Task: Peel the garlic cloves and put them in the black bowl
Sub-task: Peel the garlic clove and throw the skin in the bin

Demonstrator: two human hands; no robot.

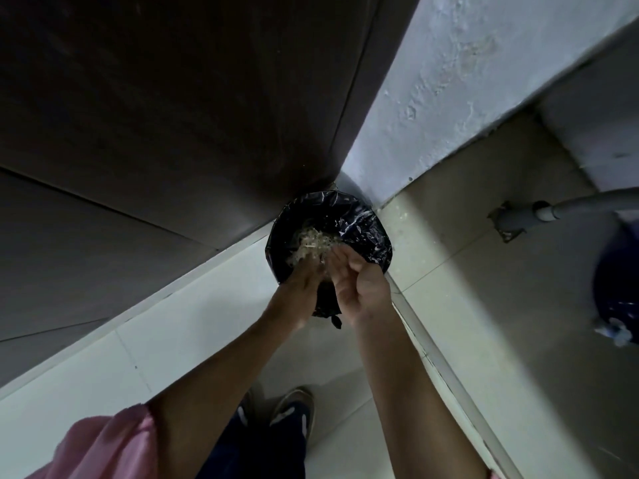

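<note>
Left hand (300, 288), right hand (359, 288) loosely spread, gripping nothing, over round black-bagged bin (368, 229); pale papery garlic skins (313, 245) inside. Cloves, bowl out of view (elsewhere). Risk: light skins drift past rim.

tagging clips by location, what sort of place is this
Likely a kitchen or utility corner: a bin lined with a black bag, holding papery peelings, a tiled floor and a grey pipe.

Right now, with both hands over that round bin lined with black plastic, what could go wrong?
The pale papery peelings sit by the left hand and right hand, close to the near rim of the lined bin; light flakes may drift onto the pale tiled floor. The liner's loose flap hangs outside beneath the hands; brushing it might tug the liner down.
</note>
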